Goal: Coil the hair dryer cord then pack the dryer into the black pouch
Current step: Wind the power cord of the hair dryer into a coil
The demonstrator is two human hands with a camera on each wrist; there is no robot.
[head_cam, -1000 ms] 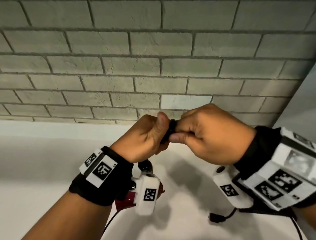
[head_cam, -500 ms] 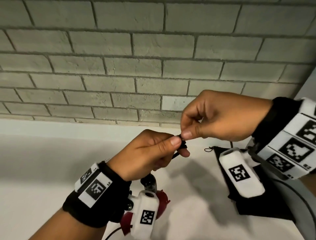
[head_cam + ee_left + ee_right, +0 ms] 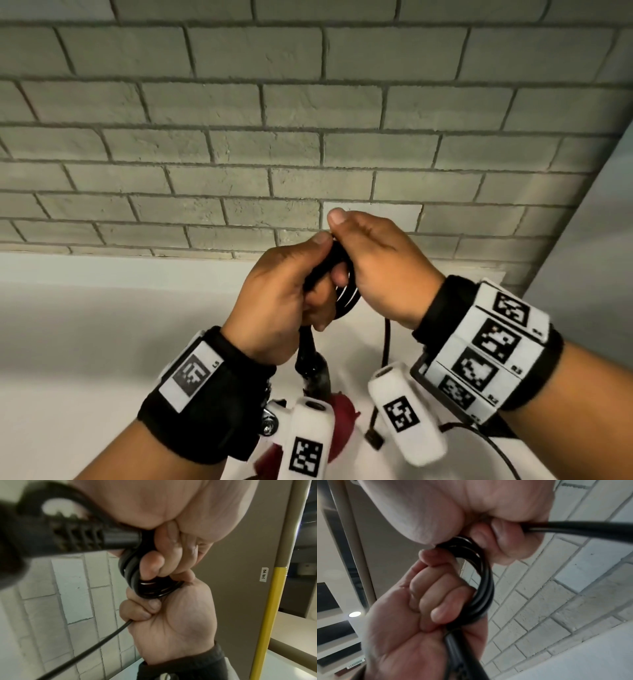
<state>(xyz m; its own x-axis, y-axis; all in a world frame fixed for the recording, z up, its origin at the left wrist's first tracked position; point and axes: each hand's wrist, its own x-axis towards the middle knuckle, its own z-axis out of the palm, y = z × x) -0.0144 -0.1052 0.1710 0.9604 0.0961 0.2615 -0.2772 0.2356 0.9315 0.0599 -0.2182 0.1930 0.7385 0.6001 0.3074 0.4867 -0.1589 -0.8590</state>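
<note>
My left hand (image 3: 284,294) grips a small coil of black hair dryer cord (image 3: 346,298), fingers curled through the loops. My right hand (image 3: 380,270) presses against it from the right, holding the same coil with the free run of cord passing through its curled fingers (image 3: 505,534). The left wrist view shows the coil (image 3: 150,586) clamped between both hands. The ribbed cord sleeve (image 3: 308,356) drops from my left fist to the red dryer body (image 3: 340,414) hanging below. The loose cord tail (image 3: 387,339) ends in a plug (image 3: 375,440). The black pouch is hidden behind my right wrist.
A grey brick wall (image 3: 308,137) stands close ahead. Below it runs a white counter (image 3: 102,325). A grey panel (image 3: 599,240) closes off the right side, with a yellow post (image 3: 269,615) beyond it.
My right hand, raised and pinching the cord half a second ago, has come down against my left hand with another loop. The pouch has gone out of sight.
</note>
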